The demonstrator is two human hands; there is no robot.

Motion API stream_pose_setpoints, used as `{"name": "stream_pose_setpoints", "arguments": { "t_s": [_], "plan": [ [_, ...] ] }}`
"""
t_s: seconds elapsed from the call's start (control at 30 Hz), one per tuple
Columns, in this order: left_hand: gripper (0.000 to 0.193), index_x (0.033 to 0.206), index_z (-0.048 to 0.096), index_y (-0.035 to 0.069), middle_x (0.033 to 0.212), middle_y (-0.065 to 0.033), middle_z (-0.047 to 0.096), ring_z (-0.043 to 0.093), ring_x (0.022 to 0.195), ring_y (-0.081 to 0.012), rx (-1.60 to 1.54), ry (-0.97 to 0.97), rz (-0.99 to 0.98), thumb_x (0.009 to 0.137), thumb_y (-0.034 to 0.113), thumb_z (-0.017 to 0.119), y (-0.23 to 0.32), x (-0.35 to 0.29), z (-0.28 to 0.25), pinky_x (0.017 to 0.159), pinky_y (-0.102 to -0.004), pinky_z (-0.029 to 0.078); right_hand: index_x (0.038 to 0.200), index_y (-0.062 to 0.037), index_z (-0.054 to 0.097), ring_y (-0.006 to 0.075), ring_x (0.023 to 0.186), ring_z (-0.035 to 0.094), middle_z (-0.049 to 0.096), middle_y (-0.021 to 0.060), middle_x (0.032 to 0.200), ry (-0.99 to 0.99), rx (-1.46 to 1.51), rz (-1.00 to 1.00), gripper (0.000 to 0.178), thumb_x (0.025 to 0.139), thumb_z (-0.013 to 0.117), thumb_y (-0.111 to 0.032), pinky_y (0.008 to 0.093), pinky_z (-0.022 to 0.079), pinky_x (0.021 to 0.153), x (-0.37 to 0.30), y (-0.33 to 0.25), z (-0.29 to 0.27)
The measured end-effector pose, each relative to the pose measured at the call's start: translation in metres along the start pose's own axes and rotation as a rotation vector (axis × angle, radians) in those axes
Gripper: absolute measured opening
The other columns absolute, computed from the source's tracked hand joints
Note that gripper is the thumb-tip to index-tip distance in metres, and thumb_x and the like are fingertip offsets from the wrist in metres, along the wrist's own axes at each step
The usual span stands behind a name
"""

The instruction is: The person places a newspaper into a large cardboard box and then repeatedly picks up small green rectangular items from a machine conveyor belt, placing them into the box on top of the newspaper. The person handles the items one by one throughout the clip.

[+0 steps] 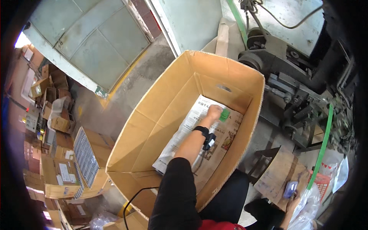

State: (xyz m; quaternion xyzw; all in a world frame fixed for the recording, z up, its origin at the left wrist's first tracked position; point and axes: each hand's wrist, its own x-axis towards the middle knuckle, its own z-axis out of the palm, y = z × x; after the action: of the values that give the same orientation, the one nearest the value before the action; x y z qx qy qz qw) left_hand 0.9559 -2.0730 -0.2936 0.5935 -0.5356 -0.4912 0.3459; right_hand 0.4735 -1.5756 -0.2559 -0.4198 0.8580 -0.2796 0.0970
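My left hand (215,112), a band with a small black device around its wrist, reaches deep into a large open cardboard box (151,126). Its fingers are closed on a small green piece (224,115), whose exact kind I cannot make out. Beneath that hand, sheets of newspaper (184,132) line the bottom of the box. At the lower right, my right hand (295,200) has its fingers at the edge of a small translucent purple plastic piece (290,189), apparently gripping it. That piece is over a worn brown board (278,176).
Dark machinery (295,80) stands close on the right, with a green strip (324,140) crossing in front. A red basket (324,183) and clear plastic bags are at the lower right. Cardboard cartons (63,172) crowd the left side. A black cable (132,199) crosses the box's near rim.
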Motion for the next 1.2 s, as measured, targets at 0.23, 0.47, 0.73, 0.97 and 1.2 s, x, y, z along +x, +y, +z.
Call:
{"name": "stream_pose_setpoints", "arguments": {
  "t_s": [0.23,0.47,0.73,0.97,1.2],
  "plan": [
    [0.026,0.091,0.063,-0.003,0.079,-0.0273,0.061,0.061,0.082,-0.0384,0.085,0.077,-0.164,0.072,0.002,0.046,-0.018,-0.003,0.098,0.073,-0.0414,0.048,0.098,0.0014,0.062,0.0284,0.073,0.061,0.063,0.0191,0.086,0.073,-0.293,-0.019,0.023,0.076,0.057,-0.001,0.0348,0.048,0.067,-0.006,-0.039,-0.009],
    [0.035,0.103,0.056,-0.007,0.092,-0.0293,0.059,0.057,0.092,-0.0400,0.373,0.156,0.103,0.070,0.001,0.049,-0.021,-0.021,0.107,0.077,-0.0449,0.046,0.071,0.0020,0.045,0.0318,0.070,0.046,0.047,0.0166,0.078,0.194,-0.253,0.008,0.007,0.067,0.049,0.007,0.0373,0.039,0.063,-0.007,-0.103,-0.002],
    [0.023,0.095,0.062,0.005,0.083,-0.0083,0.062,0.057,0.076,-0.0171,-0.006,-0.152,-0.095,0.077,0.014,0.052,0.070,-0.007,0.011,0.062,-0.0329,0.047,0.087,-0.0005,0.061,0.0296,0.066,0.061,0.061,0.0189,0.079,-0.254,-0.799,-0.287,0.017,0.073,0.053,-0.007,0.0404,0.049,0.058,0.014,-0.066,-0.010],
    [0.025,0.105,0.056,-0.002,0.102,-0.0151,0.061,0.062,0.088,-0.0195,-0.244,-0.266,0.198,0.086,0.012,0.052,0.326,-0.159,-0.039,0.072,-0.0270,0.051,0.070,-0.0010,0.062,0.0344,0.065,0.060,0.060,0.0216,0.075,-0.182,-0.525,-0.382,0.011,0.069,0.054,-0.009,0.0418,0.049,0.059,0.019,-0.108,-0.050],
    [0.040,0.114,0.050,-0.004,0.106,-0.0171,0.059,0.060,0.095,-0.0220,-0.126,-0.836,0.355,0.086,0.024,0.054,0.413,-0.307,0.098,0.081,-0.0309,0.049,0.074,-0.0012,0.055,0.0163,0.052,0.060,0.060,0.0105,0.062,0.223,0.624,0.230,0.007,0.080,0.052,-0.004,0.0279,0.046,0.045,0.019,-0.087,-0.122]
  ]
}}
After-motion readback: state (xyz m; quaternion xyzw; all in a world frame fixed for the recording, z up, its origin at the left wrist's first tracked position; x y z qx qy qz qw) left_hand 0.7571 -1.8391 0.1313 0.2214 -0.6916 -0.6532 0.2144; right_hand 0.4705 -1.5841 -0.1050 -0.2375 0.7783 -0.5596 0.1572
